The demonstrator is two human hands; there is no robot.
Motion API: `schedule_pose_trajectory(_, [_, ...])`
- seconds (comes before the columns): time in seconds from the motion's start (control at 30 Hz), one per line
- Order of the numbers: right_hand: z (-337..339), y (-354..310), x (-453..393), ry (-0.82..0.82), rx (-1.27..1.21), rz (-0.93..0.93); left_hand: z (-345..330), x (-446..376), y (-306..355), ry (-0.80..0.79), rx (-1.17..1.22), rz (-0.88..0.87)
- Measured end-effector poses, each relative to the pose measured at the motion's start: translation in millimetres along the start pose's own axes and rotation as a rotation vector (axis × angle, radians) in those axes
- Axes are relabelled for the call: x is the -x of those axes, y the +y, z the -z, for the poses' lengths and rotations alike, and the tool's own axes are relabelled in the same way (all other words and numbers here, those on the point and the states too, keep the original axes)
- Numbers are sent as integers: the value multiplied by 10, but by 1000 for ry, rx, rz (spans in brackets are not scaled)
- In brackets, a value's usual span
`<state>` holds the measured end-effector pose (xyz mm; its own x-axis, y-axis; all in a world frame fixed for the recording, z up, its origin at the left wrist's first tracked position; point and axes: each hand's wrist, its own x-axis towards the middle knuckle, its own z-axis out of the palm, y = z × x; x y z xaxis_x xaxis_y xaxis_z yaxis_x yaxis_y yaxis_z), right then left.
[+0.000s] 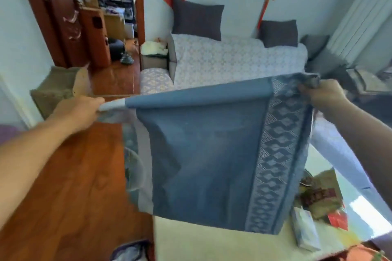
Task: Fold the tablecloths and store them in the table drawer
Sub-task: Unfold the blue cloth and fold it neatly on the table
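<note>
A blue tablecloth point(207, 154) with a pale diamond-patterned border hangs folded in the air in front of me, above the near table point(212, 246). My left hand point(78, 112) pinches its upper left corner. At the upper right corner, my right hand point(324, 95) grips a bunch of the cloth. The top edge is stretched taut between both hands and the lower edge hangs just over the table top. No drawer is in view.
On the table's right side lie a tissue pack point(305, 229), snack packets point(320, 195) and a red packet point(338, 220). Behind stands a sofa point(233, 59) with dark cushions. Wooden floor point(74, 197) spreads to the left, with a cardboard box point(59, 87) and a doorway beyond.
</note>
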<state>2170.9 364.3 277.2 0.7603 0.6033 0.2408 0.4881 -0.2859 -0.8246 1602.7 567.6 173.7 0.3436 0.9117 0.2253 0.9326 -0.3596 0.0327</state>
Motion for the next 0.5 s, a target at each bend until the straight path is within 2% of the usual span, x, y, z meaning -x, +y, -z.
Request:
schedule_pose_trajectory(0.1, [-444,-13,-135,15,-100,-81,330,-238,-266,250,-9,67])
schedule_pose_trajectory(0.13, [-599,-96,-114,-32,-128,-100,373,-281,-347,265,12,144])
schedule_pose_trajectory(0.2, [-867,-216,-111,-179,-87,-64,373,-287,-460,168,-8,296])
schedule_pose_trajectory(0.23, [-973,-238,-144,-186,-64,-17,377,-283,-516,151,-46,320])
schedule_pose_trajectory(0.33, [-1079,-460,-209,-61,-164,73,554,-303,-557,349,63,428])
schedule_pose_trajectory(0.4, [-1002,-530,-196,-10,-260,59,751,-215,-563,417,215,416])
schedule_pose_trajectory(0.5, [-663,-270,-5,-58,-316,108,982,300,-516,309,174,175])
